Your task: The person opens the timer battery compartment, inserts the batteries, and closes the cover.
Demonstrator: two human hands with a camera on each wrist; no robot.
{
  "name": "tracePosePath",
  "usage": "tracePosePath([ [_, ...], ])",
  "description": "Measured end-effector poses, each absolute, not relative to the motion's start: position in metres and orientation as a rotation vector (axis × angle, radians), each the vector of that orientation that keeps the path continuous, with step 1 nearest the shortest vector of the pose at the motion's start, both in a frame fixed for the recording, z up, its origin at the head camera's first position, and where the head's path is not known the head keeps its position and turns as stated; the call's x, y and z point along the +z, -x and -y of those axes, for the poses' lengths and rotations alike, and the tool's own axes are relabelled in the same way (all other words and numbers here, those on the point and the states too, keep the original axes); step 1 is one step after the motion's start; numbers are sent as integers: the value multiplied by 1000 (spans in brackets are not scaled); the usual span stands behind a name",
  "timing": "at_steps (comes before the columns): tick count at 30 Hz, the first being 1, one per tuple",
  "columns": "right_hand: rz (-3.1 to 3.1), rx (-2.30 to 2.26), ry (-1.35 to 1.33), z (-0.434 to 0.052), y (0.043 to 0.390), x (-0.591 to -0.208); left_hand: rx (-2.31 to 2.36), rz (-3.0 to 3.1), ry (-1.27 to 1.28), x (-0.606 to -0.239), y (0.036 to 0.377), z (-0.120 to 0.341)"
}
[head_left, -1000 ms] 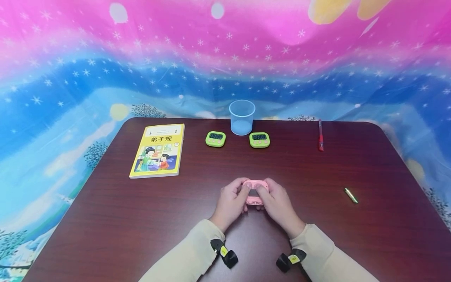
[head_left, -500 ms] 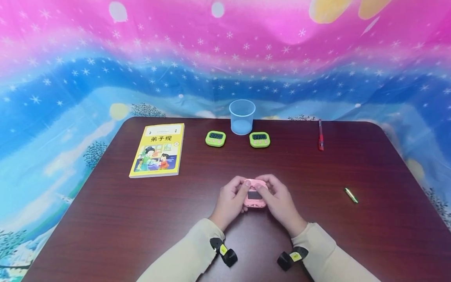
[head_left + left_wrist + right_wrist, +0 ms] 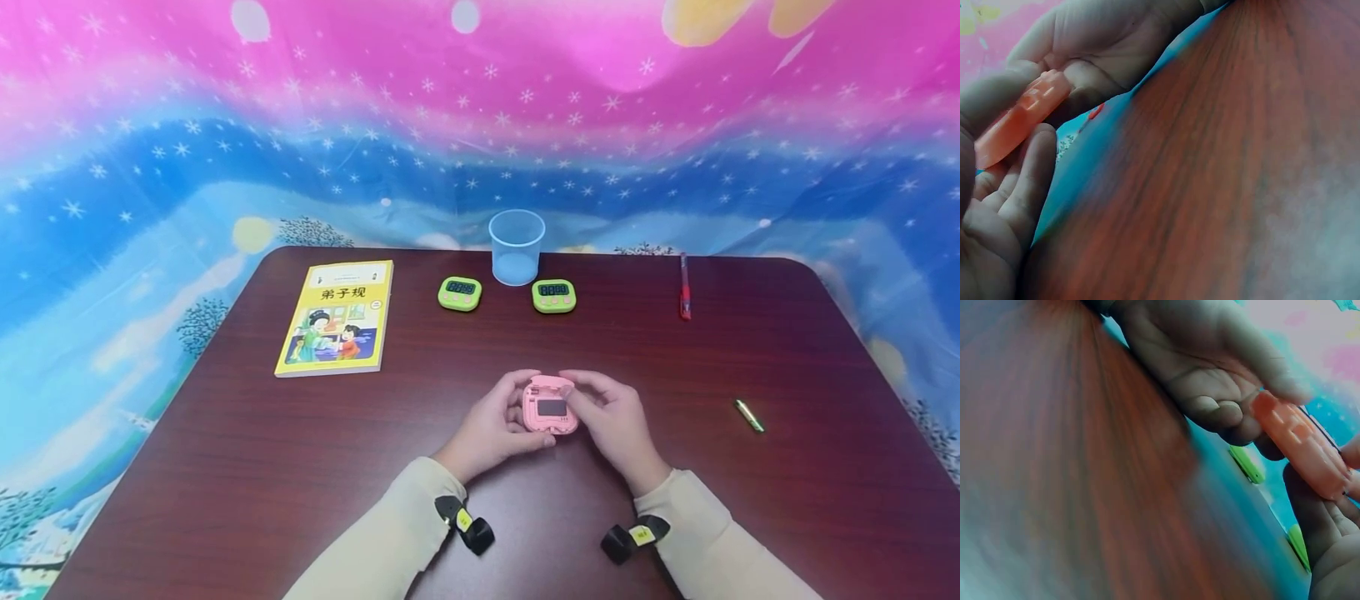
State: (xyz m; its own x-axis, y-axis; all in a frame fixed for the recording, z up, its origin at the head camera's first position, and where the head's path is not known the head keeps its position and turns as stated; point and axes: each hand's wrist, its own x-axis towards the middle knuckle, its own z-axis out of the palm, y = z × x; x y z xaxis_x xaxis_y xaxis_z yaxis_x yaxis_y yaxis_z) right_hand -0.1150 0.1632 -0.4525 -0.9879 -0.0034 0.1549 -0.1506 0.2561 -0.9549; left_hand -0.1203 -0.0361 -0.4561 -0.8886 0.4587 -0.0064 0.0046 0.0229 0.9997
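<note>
A small pink timer (image 3: 550, 406) is held above the dark table (image 3: 225, 467), its back with a dark rectangular recess facing up. My left hand (image 3: 495, 425) grips its left edge with curled fingers. My right hand (image 3: 611, 417) pinches its right edge. In the left wrist view the pink timer (image 3: 1019, 119) shows edge-on between my left fingers (image 3: 1029, 181) and the right hand (image 3: 1110, 37). The right wrist view shows the pink timer (image 3: 1300, 444) edge-on, the left hand (image 3: 1210, 369) curled round it.
At the table's back stand a clear plastic cup (image 3: 517, 247) and two green timers (image 3: 460, 293) (image 3: 554, 296). A yellow book (image 3: 336, 318) lies at back left, a red pen (image 3: 684, 286) at back right. A small battery (image 3: 747, 415) lies to the right.
Both hands have turned the pink timer and tilted it up, so its back recess now shows fully. The thumbs that covered it have moved to its edges.
</note>
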Motion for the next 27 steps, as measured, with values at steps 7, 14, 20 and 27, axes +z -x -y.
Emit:
tracePosePath([
  [7,2533,1703,-168,-176,120,-454,1820,-2066,-541,-454,120,38],
  [14,2520,1667,-218,-184,122,-453,1811,-2105,-570,-454,119,37],
  [20,2530,1582,-194,-194,125,-452,1867,-2055,-539,-455,119,37],
  [27,2550,1461,-150,-210,131,-454,1891,-2081,-491,-456,120,38],
])
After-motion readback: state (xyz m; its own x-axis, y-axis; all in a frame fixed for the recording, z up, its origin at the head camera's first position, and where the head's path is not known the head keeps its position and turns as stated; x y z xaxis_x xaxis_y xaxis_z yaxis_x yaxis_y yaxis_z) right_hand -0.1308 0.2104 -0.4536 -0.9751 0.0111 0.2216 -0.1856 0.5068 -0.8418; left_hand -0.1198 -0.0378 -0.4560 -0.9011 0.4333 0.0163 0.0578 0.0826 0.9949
